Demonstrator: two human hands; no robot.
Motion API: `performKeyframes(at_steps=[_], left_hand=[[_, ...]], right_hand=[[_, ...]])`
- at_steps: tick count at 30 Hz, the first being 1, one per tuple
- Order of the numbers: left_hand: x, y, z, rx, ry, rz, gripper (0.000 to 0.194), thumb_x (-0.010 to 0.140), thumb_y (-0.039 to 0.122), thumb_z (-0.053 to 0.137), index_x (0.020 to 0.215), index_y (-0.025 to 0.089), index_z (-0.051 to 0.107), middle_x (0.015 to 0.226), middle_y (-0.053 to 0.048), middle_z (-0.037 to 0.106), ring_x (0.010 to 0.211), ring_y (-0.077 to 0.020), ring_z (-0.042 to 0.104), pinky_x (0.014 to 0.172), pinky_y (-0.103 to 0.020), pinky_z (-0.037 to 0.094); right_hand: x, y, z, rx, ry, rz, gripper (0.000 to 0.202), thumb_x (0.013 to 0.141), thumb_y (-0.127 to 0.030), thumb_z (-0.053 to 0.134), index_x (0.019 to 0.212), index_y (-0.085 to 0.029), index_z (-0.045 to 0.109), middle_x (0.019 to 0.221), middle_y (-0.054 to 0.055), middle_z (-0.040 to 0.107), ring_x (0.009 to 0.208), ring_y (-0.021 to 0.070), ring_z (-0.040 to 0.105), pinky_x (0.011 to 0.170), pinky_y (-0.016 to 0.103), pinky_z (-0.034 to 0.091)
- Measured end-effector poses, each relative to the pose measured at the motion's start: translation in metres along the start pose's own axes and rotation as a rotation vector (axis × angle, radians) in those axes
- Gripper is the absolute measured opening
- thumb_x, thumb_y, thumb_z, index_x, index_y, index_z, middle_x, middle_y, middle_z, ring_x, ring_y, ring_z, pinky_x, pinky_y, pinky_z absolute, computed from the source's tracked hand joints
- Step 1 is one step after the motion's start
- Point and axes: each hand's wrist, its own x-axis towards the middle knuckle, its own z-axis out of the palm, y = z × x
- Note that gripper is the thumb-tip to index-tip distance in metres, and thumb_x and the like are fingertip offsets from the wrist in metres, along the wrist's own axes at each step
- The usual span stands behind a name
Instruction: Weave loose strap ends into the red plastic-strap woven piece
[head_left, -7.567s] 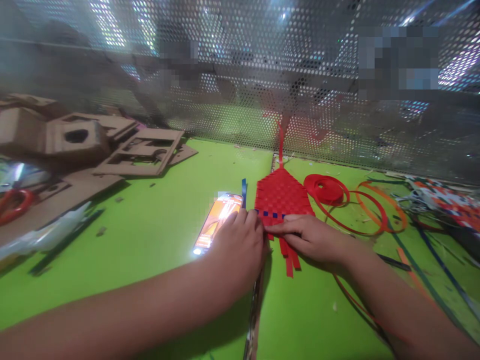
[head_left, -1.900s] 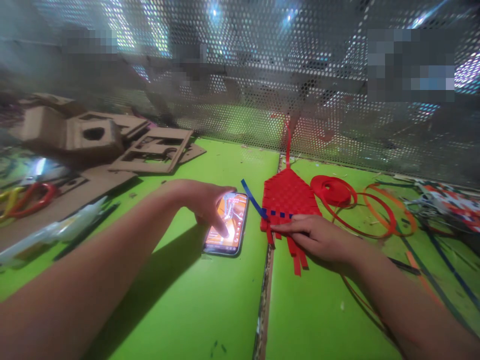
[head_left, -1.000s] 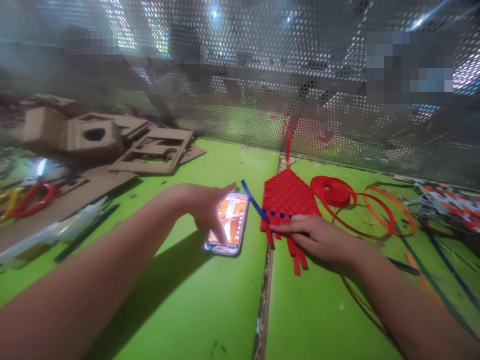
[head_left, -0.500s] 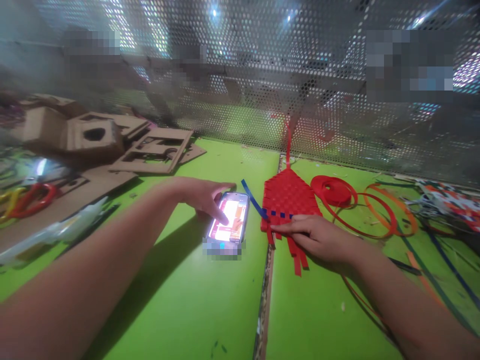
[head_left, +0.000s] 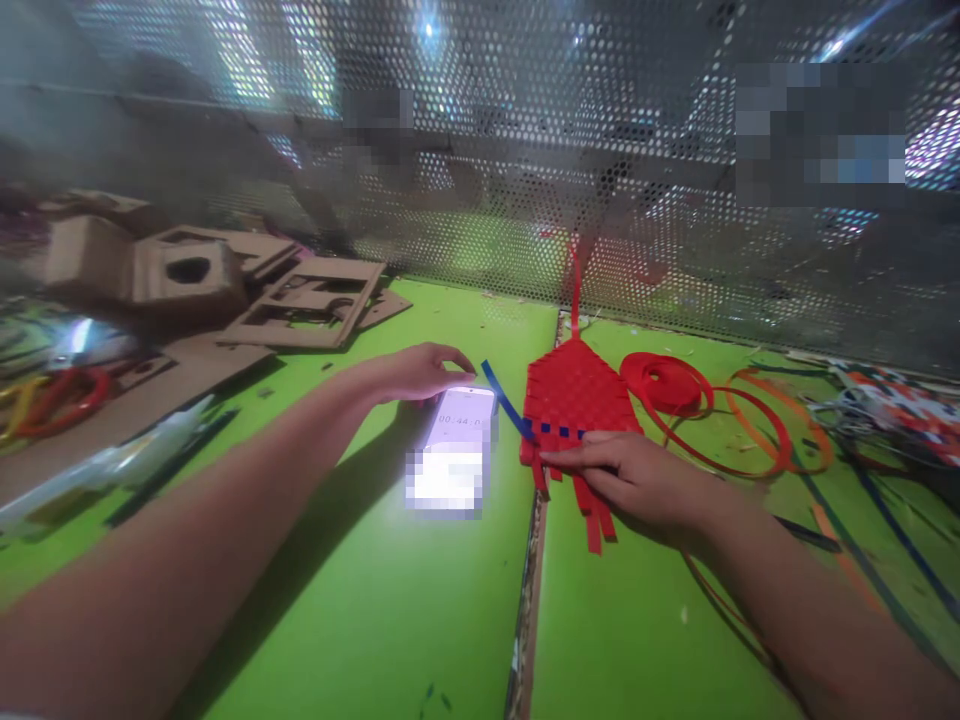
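Observation:
A smartphone [head_left: 465, 422] lies on the green table, its bright screen showing running digits and its lower part blurred out. At its top left edge, my left hand [head_left: 424, 372] has curved fingers closed around the upper edge. To the right is a pointed red woven strip piece [head_left: 577, 385] with loose ends at the bottom. A blue strip [head_left: 506, 400] threads through its lower rows and sticks out to the left. My right hand [head_left: 637, 475] lies on the lower right of the weave, index finger stretched along the bottom rows; its thumb is hidden.
Cardboard pieces [head_left: 187, 275], red-handled scissors [head_left: 75, 398] and a plastic packet [head_left: 112, 470] lie on the left. A red strip coil [head_left: 667, 385] and tangled coloured strips are on the right. A perforated metal panel [head_left: 487, 170] stands behind, and a seam [head_left: 529, 590] divides the table.
My left thumb has lifted off the phone screen and drawn back to the top edge. The screen has switched from a colourful page to pale digits. My right hand stays on the weave.

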Motion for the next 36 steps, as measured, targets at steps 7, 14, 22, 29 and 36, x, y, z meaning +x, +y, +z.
performKeyframes(at_steps=[7, 14, 22, 29, 36], left_hand=[[0.006, -0.004, -0.001, -0.036, 0.016, -0.018, 0.071, 0.096, 0.073, 0.059, 0.145, 0.022, 0.064, 0.119, -0.017, 0.075, 0.095, -0.0279, 0.071, 0.076, -0.035, 0.056], [-0.028, 0.008, -0.006, 0.001, -0.265, -0.107, 0.142, 0.063, 0.062, 0.097, 0.175, 0.032, 0.015, 0.140, -0.023, 0.070, 0.103, -0.0368, 0.074, 0.078, -0.037, 0.062], [-0.034, 0.024, 0.006, 0.059, -0.265, -0.130, 0.154, 0.065, 0.070, 0.093, 0.175, 0.029, -0.006, 0.155, -0.026, 0.061, 0.100, -0.0349, 0.077, 0.077, -0.034, 0.062], [-0.014, -0.001, -0.006, -0.040, -0.148, -0.066, 0.089, 0.095, 0.077, 0.054, 0.159, 0.017, 0.044, 0.129, -0.025, 0.073, 0.094, -0.0313, 0.077, 0.070, -0.032, 0.058], [-0.007, -0.014, -0.011, -0.078, -0.206, 0.002, 0.066, 0.099, 0.063, 0.056, 0.149, 0.020, 0.049, 0.113, -0.018, 0.076, 0.089, -0.0267, 0.074, 0.071, -0.032, 0.053]], right_hand=[[0.001, 0.000, 0.000, -0.013, -0.002, 0.009, 0.052, 0.107, -0.019, 0.049, 0.153, -0.040, 0.065, 0.115, 0.007, 0.078, 0.099, 0.0225, 0.069, 0.091, 0.036, 0.051], [0.000, -0.004, -0.001, -0.015, 0.007, 0.001, 0.050, 0.108, -0.021, 0.049, 0.151, -0.039, 0.066, 0.117, 0.007, 0.080, 0.098, 0.0228, 0.070, 0.091, 0.037, 0.053], [0.000, -0.003, 0.000, 0.001, 0.007, 0.000, 0.049, 0.109, -0.022, 0.049, 0.151, -0.038, 0.067, 0.121, 0.008, 0.079, 0.103, 0.0231, 0.070, 0.093, 0.037, 0.051], [0.001, -0.002, 0.000, -0.007, -0.004, 0.001, 0.051, 0.108, -0.021, 0.048, 0.153, -0.037, 0.066, 0.116, 0.008, 0.078, 0.096, 0.0218, 0.069, 0.090, 0.035, 0.051], [0.001, -0.003, 0.000, 0.019, 0.012, 0.002, 0.051, 0.108, -0.021, 0.048, 0.151, -0.040, 0.066, 0.126, 0.007, 0.078, 0.105, 0.0239, 0.069, 0.097, 0.039, 0.053]])
